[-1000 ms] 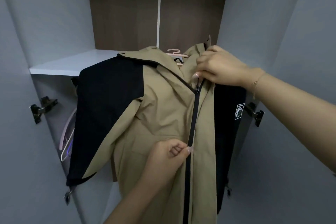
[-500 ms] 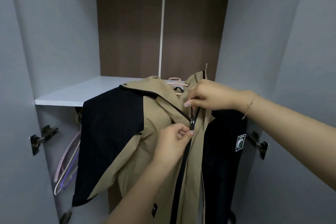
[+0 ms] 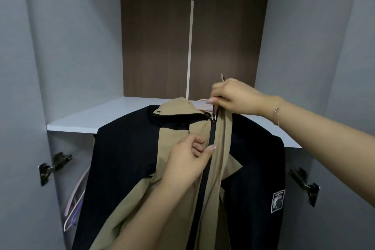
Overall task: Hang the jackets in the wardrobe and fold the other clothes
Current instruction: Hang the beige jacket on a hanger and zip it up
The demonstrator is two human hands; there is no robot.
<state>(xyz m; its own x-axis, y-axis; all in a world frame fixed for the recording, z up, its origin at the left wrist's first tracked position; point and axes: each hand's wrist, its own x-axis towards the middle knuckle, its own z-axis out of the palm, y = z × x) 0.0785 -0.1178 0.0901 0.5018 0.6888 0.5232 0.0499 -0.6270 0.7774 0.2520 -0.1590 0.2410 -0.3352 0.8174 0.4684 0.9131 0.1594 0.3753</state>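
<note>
Jacket is hanging before the wardrobe shelf; I'm pinching its collar top with my right hand, left hand pinching the placket. Yanking risks jamming the zipper.

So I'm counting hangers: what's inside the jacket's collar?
A pink hanger peeks out at the collar of the jacket, beside the right hand. Its arms and hook are hidden by fabric.
</note>
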